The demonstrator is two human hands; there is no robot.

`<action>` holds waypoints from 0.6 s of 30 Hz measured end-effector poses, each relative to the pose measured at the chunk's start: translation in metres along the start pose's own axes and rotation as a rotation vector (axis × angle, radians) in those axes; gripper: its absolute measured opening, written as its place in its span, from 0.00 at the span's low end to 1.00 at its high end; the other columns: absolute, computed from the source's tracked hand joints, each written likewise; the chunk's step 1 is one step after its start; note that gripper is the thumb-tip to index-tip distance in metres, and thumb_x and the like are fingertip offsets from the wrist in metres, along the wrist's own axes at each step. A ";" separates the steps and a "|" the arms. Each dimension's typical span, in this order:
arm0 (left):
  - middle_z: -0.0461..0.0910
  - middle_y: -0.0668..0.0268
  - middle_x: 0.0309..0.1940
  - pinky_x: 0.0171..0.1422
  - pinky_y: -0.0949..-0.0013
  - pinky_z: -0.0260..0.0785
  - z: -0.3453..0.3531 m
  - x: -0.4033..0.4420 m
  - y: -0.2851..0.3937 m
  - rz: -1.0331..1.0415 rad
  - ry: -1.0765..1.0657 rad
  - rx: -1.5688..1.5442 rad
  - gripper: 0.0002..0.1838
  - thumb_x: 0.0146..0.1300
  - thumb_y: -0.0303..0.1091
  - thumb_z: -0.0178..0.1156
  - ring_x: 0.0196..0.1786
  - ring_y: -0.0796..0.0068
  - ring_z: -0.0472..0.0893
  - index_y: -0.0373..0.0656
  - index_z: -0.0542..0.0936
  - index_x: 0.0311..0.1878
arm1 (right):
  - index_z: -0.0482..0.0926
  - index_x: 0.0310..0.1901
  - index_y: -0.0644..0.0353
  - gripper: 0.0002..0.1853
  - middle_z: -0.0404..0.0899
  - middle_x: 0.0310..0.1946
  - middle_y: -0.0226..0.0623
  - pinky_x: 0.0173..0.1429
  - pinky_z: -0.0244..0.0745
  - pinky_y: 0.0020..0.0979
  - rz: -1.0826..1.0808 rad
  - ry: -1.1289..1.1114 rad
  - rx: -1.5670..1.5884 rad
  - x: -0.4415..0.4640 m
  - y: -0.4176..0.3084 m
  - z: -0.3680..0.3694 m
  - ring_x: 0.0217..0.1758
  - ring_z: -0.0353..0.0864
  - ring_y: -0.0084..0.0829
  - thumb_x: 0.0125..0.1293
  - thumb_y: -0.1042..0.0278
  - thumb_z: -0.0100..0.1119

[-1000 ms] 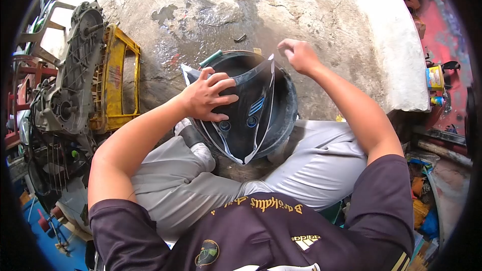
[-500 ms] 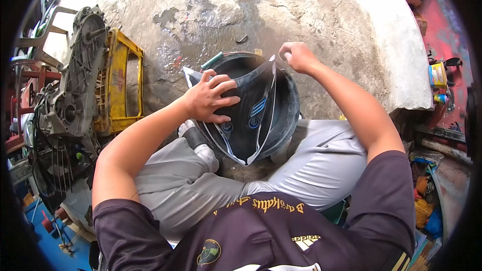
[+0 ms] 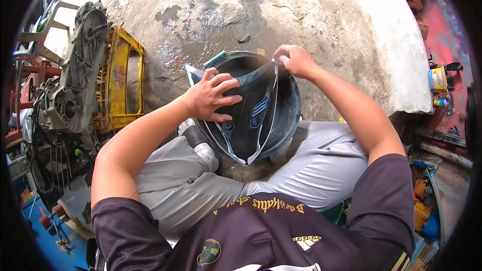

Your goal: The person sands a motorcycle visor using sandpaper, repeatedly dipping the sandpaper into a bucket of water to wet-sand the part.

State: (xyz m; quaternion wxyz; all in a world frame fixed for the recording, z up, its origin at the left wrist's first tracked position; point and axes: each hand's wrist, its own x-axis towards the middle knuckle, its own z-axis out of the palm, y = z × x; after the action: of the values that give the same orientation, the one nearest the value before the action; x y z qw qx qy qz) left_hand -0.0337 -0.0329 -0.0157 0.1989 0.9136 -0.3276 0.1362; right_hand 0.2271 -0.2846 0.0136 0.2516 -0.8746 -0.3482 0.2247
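A black motorcycle fairing panel (image 3: pixel 243 103), pointed at its lower end and pale along its edges, lies over a dark round tub (image 3: pixel 288 115) between my legs. It bears a blue-striped mark and two round fittings. Across its left side, my left hand (image 3: pixel 213 95) grips the panel with bent, spread fingers. At the panel's upper right tip, my right hand (image 3: pixel 296 61) has thumb and forefinger pinched on the edge. A teal cylindrical piece (image 3: pixel 215 59) rests at the tub's upper left rim.
On the left stand a yellow plastic crate (image 3: pixel 118 78) and a grey metal engine casing (image 3: pixel 75 75). Wet patches mark the concrete floor (image 3: pixel 321 25), where a small dark scrap (image 3: pixel 244 39) lies beyond the tub. A yellow can (image 3: pixel 438 79) is at right.
My right hand has moved slightly left and down, and its fingertips have closed on the panel's upper right tip. My left hand stays on the panel.
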 end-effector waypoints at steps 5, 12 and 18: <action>0.70 0.60 0.68 0.71 0.38 0.59 0.000 0.002 -0.001 0.011 0.002 0.014 0.36 0.51 0.61 0.79 0.72 0.54 0.70 0.61 0.82 0.63 | 0.91 0.46 0.60 0.13 0.90 0.44 0.54 0.56 0.83 0.46 0.036 0.021 -0.156 0.009 0.025 -0.006 0.50 0.90 0.54 0.64 0.70 0.61; 0.70 0.60 0.69 0.71 0.38 0.59 -0.001 0.002 0.001 -0.001 -0.010 0.010 0.37 0.51 0.61 0.79 0.72 0.53 0.69 0.61 0.81 0.64 | 0.91 0.46 0.59 0.12 0.91 0.45 0.53 0.58 0.84 0.47 -0.017 -0.034 -0.057 0.012 0.012 0.002 0.51 0.91 0.52 0.65 0.68 0.63; 0.70 0.60 0.69 0.72 0.38 0.58 -0.001 0.000 0.003 -0.010 -0.001 0.012 0.37 0.52 0.61 0.78 0.72 0.53 0.69 0.61 0.81 0.64 | 0.91 0.45 0.61 0.12 0.91 0.44 0.53 0.59 0.84 0.46 -0.002 -0.040 -0.089 0.021 -0.006 0.001 0.52 0.91 0.51 0.64 0.66 0.67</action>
State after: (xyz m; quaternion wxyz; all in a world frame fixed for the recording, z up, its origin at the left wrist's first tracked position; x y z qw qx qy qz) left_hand -0.0352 -0.0348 -0.0142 0.1941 0.9164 -0.3223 0.1367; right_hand 0.2372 -0.2651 0.0120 0.2056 -0.8798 -0.3639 0.2263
